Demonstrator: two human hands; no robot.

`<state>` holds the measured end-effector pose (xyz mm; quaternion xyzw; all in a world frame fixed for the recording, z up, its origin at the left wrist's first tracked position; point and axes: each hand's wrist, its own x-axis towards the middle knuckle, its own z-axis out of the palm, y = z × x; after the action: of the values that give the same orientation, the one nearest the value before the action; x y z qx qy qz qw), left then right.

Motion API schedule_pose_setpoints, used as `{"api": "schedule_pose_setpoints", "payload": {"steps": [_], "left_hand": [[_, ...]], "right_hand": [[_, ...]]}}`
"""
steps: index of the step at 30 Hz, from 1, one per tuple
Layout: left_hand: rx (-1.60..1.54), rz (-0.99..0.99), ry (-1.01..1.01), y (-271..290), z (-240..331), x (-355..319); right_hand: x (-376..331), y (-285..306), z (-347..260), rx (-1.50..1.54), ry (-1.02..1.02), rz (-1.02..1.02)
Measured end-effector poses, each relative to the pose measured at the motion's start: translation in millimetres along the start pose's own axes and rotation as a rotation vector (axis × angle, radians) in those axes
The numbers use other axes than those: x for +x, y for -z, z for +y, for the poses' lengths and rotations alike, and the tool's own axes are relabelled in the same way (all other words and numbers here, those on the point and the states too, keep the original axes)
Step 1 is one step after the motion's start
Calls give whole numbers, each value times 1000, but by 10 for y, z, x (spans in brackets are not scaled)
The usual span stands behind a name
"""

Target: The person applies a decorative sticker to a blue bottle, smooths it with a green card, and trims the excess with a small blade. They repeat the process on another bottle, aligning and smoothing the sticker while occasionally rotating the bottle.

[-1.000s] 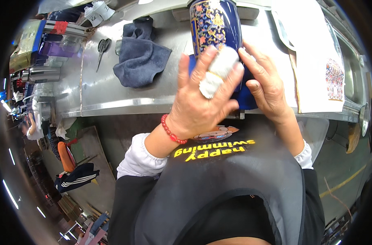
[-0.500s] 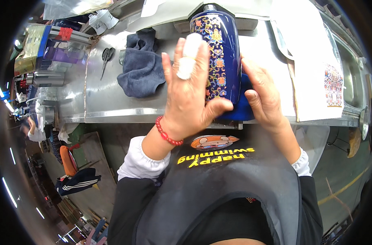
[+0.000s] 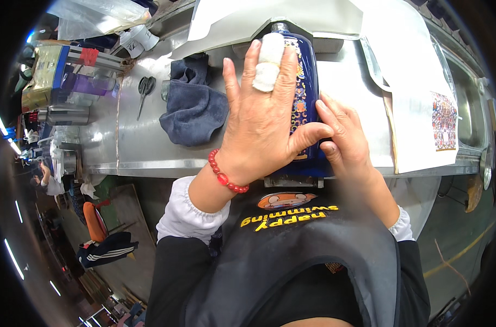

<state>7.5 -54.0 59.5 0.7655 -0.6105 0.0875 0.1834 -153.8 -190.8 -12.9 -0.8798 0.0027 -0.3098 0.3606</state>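
A dark blue bottle (image 3: 309, 76) with a bright floral pattern (image 3: 299, 103) lies on the metal bench, its silver neck pointing away from me. My left hand (image 3: 261, 122) lies flat over the bottle's left part, fingers spread and hiding much of the pattern. White wrapping (image 3: 268, 61) covers one of its fingers, and a red bead bracelet circles the wrist. Along the bottle's right side rests my right hand (image 3: 346, 133), fingers extended and close together, thumb near the left thumb. Something blue shows beneath the bottle's near end, mostly hidden.
Left of the bottle lies a crumpled grey-blue cloth (image 3: 196, 117), then black scissors (image 3: 144, 92). White paper sheets (image 3: 419, 128), one bearing a floral print (image 3: 444, 120), cover the right side. A metal basin (image 3: 471, 106) lies beyond them. Bottles and a metal cylinder (image 3: 68, 115) crowd the far left.
My left hand has slid slightly right and farther over the pattern. My right hand's fingers have drawn closer together, and the two thumbs are nearer each other. The view has shifted a little.
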Motion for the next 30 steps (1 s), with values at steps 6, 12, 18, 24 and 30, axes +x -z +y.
{"api": "schedule_pose_setpoints", "payload": {"steps": [6,12,18,24,30], "left_hand": [[3,-84,-134,-39,38,77],[-271,81,18,-44,68,-500],[4,42,-3,-186,221,-683],[15,72,-109,-207,266,-658],[-100,156,33,-212,207,-814]], "right_hand": [[34,10,-26,-39,-13,-9],[-6,54,1,-91,59,-31],[-13,-10,10,-41,86,32],[-53,-27,1,49,17,49],[-75,-53,13,109,-21,76]]}}
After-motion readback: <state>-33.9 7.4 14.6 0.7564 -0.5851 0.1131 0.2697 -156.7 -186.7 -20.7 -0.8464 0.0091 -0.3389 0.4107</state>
